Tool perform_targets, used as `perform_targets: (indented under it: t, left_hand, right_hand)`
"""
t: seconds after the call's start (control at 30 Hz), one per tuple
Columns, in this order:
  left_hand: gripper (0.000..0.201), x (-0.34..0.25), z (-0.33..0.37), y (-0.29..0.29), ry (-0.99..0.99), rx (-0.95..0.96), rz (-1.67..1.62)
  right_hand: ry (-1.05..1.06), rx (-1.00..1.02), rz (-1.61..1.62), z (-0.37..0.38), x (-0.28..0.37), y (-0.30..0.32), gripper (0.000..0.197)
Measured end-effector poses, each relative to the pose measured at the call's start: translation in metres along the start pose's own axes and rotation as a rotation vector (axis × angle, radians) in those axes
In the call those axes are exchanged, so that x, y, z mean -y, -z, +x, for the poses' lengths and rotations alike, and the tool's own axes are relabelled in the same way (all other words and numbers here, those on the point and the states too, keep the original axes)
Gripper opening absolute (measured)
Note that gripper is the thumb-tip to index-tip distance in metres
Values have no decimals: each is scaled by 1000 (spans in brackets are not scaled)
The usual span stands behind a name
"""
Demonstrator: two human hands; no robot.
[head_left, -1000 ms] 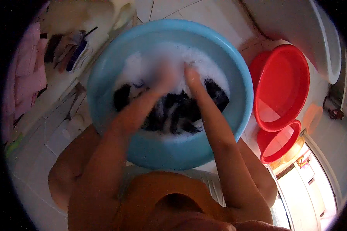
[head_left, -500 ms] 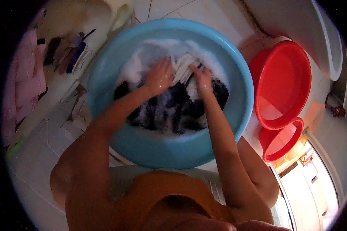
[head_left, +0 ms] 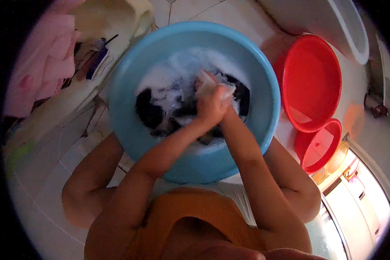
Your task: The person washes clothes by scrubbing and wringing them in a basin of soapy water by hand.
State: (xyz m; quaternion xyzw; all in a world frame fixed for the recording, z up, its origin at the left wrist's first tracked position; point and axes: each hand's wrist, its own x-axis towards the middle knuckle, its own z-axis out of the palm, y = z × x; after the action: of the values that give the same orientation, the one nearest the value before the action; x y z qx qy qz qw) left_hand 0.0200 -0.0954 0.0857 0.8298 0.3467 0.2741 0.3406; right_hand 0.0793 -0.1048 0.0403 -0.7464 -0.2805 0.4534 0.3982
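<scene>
A wide light-blue basin (head_left: 121, 104) holds sudsy water and wet laundry. Over its middle my two hands meet around a bunched, soapy white cloth (head_left: 223, 91). My left hand (head_left: 210, 107) lies across the front, its fingers wrapped on the cloth. Largely covered by it, my right hand (head_left: 229, 113) is pressed against the same bundle from the right; most of its fingers are hidden. Dark clothes (head_left: 151, 110) lie half sunk around them, with white foam (head_left: 190, 56) spread mostly toward the far side.
Two red basins, a larger one (head_left: 312, 82) and a smaller one (head_left: 320, 145), stand on the tiles at the right. At far right is a big pale tub (head_left: 351, 30). On the left, pink cloth (head_left: 43, 65) hangs beside a pale ledge holding small items.
My left hand has moved right to join my right hand. The white cloth, spread on the laundry before, is now bunched between them. The view has shifted slightly.
</scene>
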Motion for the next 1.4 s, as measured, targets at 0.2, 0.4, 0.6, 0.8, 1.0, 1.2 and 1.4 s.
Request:
perform_targets:
  t: [0.2, 0.4, 0.6, 0.8, 1.0, 1.2, 1.4]
  left_hand:
    - [27, 126, -38, 9, 216, 359, 229]
    - [51, 75, -67, 6, 316, 798, -447]
    - [39, 77, -81, 57, 223, 1011, -58]
    - [30, 36, -78, 92, 131, 934, -102]
    - [23, 29, -82, 116, -9, 809, -176]
    - [26, 28, -92, 145, 462, 888, -348]
    - [32, 44, -68, 150, 513, 813, -526]
  right_hand:
    - [-420, 354, 929, -53, -12, 39, 17]
    - [1, 348, 225, -74, -35, 84, 18]
    - [534, 139, -469, -98, -33, 79, 30]
    - [484, 457, -808, -96, -75, 62, 40]
    - [638, 321, -949, -64, -83, 57, 36]
    - [139, 779, -596, -103, -16, 64, 47]
    - [46, 762, -191, -119, -5, 72, 49]
